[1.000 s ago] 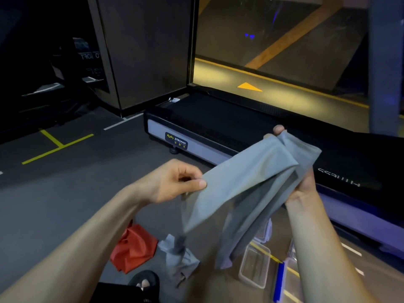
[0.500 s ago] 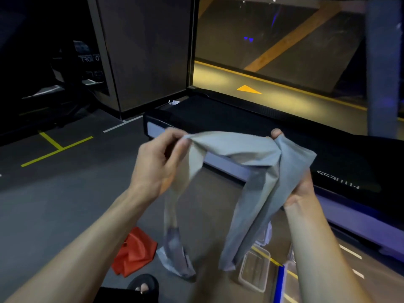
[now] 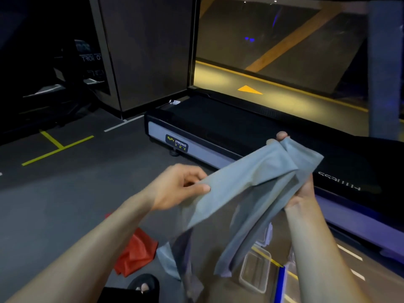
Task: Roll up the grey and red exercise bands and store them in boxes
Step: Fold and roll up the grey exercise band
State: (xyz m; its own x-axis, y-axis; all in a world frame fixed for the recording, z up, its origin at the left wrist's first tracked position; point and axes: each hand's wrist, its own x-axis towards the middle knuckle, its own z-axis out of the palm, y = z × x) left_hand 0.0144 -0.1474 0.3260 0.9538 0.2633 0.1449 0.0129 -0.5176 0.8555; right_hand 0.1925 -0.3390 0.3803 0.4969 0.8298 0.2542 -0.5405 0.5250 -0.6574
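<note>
A long grey exercise band [image 3: 247, 189] stretches between both hands at chest height, its loose ends hanging down toward the floor. My left hand [image 3: 179, 186] pinches the band's left part between thumb and fingers. My right hand [image 3: 299, 184] grips a bunched fold of it, fingertips showing above the cloth. The red band [image 3: 135, 252] lies crumpled on the floor below my left forearm. A clear plastic box [image 3: 254, 270] sits on the floor under the hanging band, partly hidden by it.
A black treadmill deck [image 3: 218, 127] labelled Body Strong runs across the floor just beyond my hands. A blue-edged lid [image 3: 281, 283] stands by the box. My sandalled foot [image 3: 143, 285] is at the bottom. Yellow floor lines [image 3: 56, 147] mark the dark floor at left.
My left hand has dropped from its raised position and moved back toward me, pulling the grey band flatter between the hands. The right hand has stayed nearly still.
</note>
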